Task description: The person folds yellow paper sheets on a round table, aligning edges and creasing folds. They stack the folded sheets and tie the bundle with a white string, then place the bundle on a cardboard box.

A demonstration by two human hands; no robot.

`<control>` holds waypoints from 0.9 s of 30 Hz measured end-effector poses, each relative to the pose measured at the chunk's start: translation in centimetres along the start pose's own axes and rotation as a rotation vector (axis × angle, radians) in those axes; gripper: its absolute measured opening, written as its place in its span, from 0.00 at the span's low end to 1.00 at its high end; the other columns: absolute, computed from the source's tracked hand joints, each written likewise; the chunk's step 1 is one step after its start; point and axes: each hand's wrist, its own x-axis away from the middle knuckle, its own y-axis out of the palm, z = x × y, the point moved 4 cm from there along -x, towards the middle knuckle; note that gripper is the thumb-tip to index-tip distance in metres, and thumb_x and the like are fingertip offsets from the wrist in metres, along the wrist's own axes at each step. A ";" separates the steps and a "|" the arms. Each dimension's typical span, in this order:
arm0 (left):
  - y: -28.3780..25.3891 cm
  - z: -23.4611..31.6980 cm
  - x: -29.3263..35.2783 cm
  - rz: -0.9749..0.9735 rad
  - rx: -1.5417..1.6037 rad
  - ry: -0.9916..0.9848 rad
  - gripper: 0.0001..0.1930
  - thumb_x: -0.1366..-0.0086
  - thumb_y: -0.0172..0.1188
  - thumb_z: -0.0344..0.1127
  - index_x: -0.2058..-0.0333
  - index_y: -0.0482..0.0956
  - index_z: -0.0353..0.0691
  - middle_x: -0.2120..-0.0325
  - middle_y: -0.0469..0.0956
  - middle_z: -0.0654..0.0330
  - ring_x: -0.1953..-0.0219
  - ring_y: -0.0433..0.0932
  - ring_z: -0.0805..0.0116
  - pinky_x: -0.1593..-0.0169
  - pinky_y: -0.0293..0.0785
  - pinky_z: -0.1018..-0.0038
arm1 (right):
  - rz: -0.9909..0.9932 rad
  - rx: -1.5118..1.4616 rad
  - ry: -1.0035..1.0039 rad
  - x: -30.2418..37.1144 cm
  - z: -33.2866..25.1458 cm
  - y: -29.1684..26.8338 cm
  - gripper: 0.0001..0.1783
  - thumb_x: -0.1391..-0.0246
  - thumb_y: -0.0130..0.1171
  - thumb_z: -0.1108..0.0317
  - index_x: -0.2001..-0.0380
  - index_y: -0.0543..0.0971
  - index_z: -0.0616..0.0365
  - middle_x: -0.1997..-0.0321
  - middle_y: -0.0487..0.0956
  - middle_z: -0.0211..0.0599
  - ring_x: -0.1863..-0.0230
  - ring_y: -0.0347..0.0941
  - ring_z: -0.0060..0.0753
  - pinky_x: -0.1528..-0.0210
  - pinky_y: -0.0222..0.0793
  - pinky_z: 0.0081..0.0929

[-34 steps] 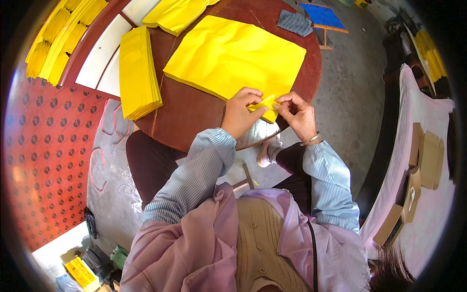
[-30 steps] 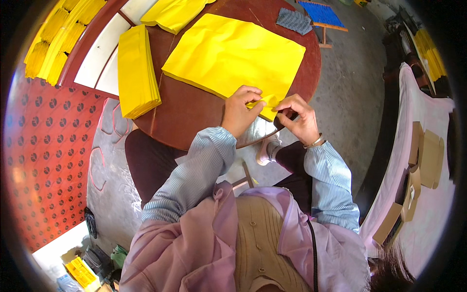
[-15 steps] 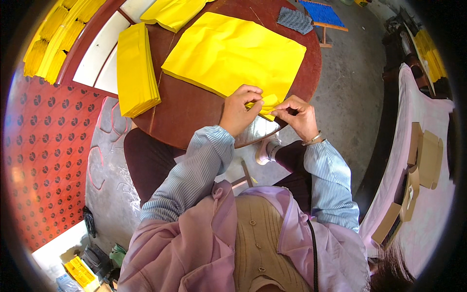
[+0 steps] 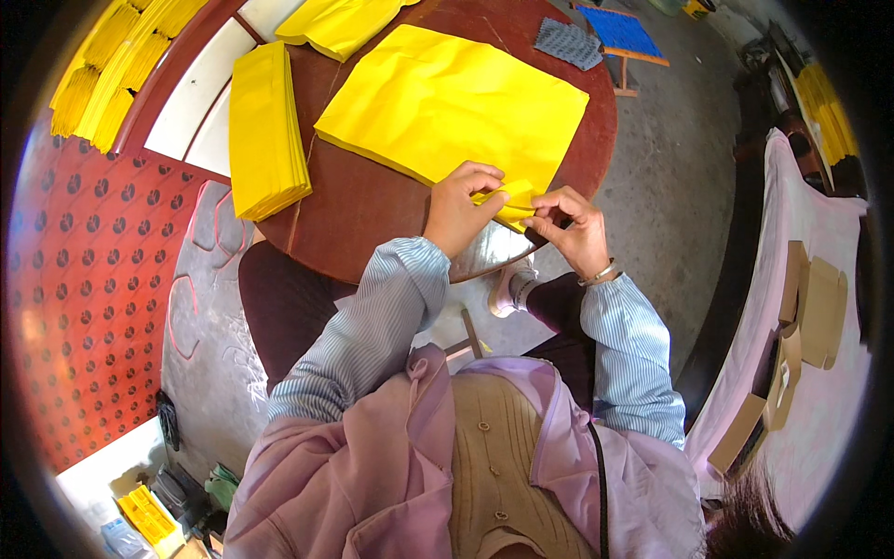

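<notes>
A stack of large yellow paper sheets (image 4: 456, 102) lies on the round red-brown table (image 4: 358, 200). At its near corner the yellow paper is turned up in small folds (image 4: 511, 198). My left hand (image 4: 462, 207) closes on this folded corner, thumb and fingers pinching it from the left. On the right side of the same corner, my right hand (image 4: 570, 226) pinches the paper edge between thumb and fingers. How many layers each hand holds is hidden. Left of the sheets stands a thick bundle of folded yellow paper (image 4: 267, 130).
More yellow paper (image 4: 340, 20) lies at the table's far edge, near a grey textured cloth (image 4: 568, 44). A blue-topped wooden stool (image 4: 622, 34) stands beyond the table. Opened cardboard boxes (image 4: 823, 312) rest on a pink cloth at right. Stacked yellow bundles (image 4: 116, 65) are at far left.
My right fingers have shifted slightly at the folded corner, with the hand raised a little. My left hand keeps its place. The whole view has moved slightly.
</notes>
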 end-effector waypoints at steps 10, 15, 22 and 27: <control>0.0 -0.3 -0.2 -0.012 0.030 0.017 0.08 0.36 0.71 0.29 0.62 0.87 0.31 0.52 0.85 0.54 0.50 0.84 0.64 0.44 0.80 0.71 | 0.054 -0.087 0.078 0.3 0.1 0.1 0.15 0.47 0.76 0.79 0.58 0.82 0.58 0.65 0.78 0.22 0.66 0.73 0.13 0.62 0.73 0.17; 0.1 -0.1 0.0 -0.001 0.019 0.002 0.07 0.37 0.71 0.29 0.62 0.87 0.32 0.52 0.85 0.54 0.51 0.85 0.64 0.45 0.80 0.71 | 0.021 -0.068 0.091 0.4 0.2 0.1 0.14 0.45 0.76 0.77 0.59 0.81 0.58 0.66 0.77 0.21 0.67 0.73 0.13 0.63 0.72 0.16; 0.2 -0.1 0.1 0.010 0.030 0.000 0.07 0.38 0.72 0.29 0.62 0.87 0.32 0.52 0.85 0.55 0.51 0.85 0.64 0.45 0.80 0.71 | -0.001 -0.013 0.067 -0.1 0.1 0.3 0.08 0.41 0.73 0.73 0.60 0.84 0.61 0.67 0.80 0.26 0.69 0.74 0.14 0.66 0.71 0.18; 0.2 -0.1 0.1 -0.028 -0.001 -0.010 0.08 0.39 0.72 0.27 0.61 0.87 0.32 0.51 0.84 0.55 0.50 0.84 0.62 0.43 0.80 0.71 | 0.026 0.010 0.038 -0.6 -0.1 0.4 0.05 0.39 0.71 0.73 0.62 0.84 0.62 0.68 0.82 0.27 0.70 0.73 0.15 0.67 0.70 0.19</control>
